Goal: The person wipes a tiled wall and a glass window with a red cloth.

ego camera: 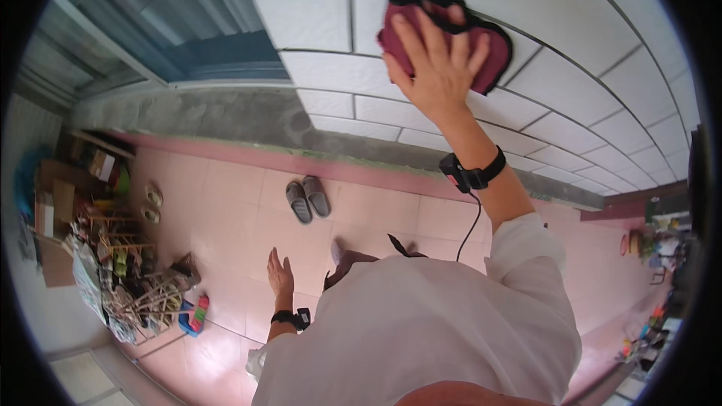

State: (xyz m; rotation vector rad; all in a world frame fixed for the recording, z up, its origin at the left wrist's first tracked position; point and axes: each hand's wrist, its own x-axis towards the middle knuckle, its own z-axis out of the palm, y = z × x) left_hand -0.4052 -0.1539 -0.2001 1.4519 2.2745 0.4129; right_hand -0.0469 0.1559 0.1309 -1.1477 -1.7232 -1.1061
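A dark red cloth with black edging point(489, 59) lies flat against the white tiled wall point(564, 17) at the upper middle. My right hand point(443, 67) presses on it with the fingers spread, and part of the black edging loops over the fingertips. A black strap with a small device point(479, 175) and a cable sits on the right forearm. My left hand point(280, 273) hangs low at my side above the tiled floor, its fingers extended and nothing in it.
Grey slippers point(308, 199) stand on the pink floor near the wall's base. A window with a curtain point(186, 11) adjoins the tiles above a concrete ledge point(237, 115). At left are a cluttered shoe rack point(127, 242) and a blue dustpan point(188, 318). Potted plants point(643, 242) stand at right.
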